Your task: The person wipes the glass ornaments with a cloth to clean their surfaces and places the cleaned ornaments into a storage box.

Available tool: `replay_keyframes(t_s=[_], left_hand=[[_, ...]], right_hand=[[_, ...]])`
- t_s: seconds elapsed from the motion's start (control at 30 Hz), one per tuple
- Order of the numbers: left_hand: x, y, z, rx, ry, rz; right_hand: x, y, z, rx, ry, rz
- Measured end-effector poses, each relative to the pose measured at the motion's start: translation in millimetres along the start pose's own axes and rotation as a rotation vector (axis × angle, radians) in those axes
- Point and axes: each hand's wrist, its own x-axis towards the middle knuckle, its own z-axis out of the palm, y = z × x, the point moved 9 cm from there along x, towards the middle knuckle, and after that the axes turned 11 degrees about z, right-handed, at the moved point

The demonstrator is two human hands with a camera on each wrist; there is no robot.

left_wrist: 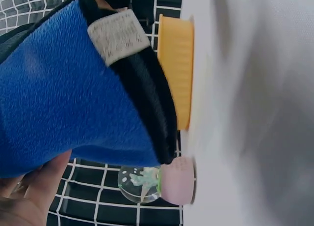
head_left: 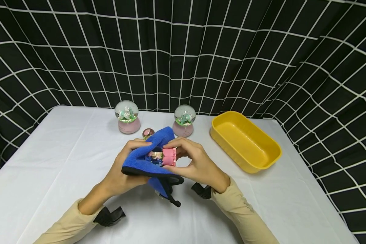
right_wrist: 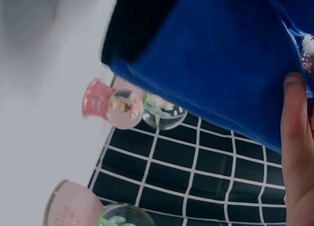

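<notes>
Around the glass ball of a small snow globe (head_left: 169,156) with a pink scalloped base, my left hand (head_left: 122,169) holds a blue cloth (head_left: 137,163) with black edging. My right hand (head_left: 199,164) pinches that pink base between thumb and fingers, the globe lying on its side above the table. The cloth covers part of the ball. In the left wrist view the cloth's outer face and its white tag (left_wrist: 119,37) fill much of the picture. Just behind the cloth stands another small snow globe (right_wrist: 98,99), partly hidden in the head view.
Two larger snow globes with pale pink bases, one at left (head_left: 129,126) and one at right (head_left: 183,129), stand along the back of the white-covered table (head_left: 64,152). A yellow plastic basin (head_left: 231,156) sits to the right. Black grid-patterned curtain (head_left: 183,51) surrounds the table's back and sides.
</notes>
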Motion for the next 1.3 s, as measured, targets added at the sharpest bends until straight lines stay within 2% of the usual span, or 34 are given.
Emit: replay_keyframes(t_s=[0.13, 0.2, 0.27, 0.47, 0.6, 0.73, 0.83, 1.1, 1.3], left_hand=[[-0.2, 2.2, -2.8, -0.045, 0.032, 0.054], [-0.3, 1.8, -2.9, -0.047, 0.032, 0.053], [-0.3, 0.7, -2.0, -0.027, 0.019, 0.037], [0.2, -7.7, 6.6, -0.012, -0.051, -0.098], [0.7, -9.0, 8.4, -0.014, -0.055, -0.106], [-1.0, -13.6, 8.7, 0.022, -0.072, -0.182], [-3.0, -17.0, 9.1, 0.032, -0.087, -0.238], [-3.3, -14.9, 12.5, -0.013, -0.088, -0.223], [-4.5, -16.5, 16.9, -0.053, -0.118, -0.263]], right_hand=[[1, 10, 1.5, 0.064, -0.040, 0.128], [1, 13, 1.2, 0.071, -0.047, 0.172], [1, 14, -0.1, 0.070, -0.043, 0.179], [0, 7, -3.4, -0.009, -0.013, 0.070], [-1, -1, -3.3, -0.087, 0.001, -0.035], [-3, -8, -3.7, -0.188, 0.023, -0.125], [-5, -10, -3.3, -0.231, 0.028, -0.143], [-5, -13, -6.3, -0.212, 0.061, -0.161], [-6, -15, -2.8, -0.212, 0.063, -0.197]])
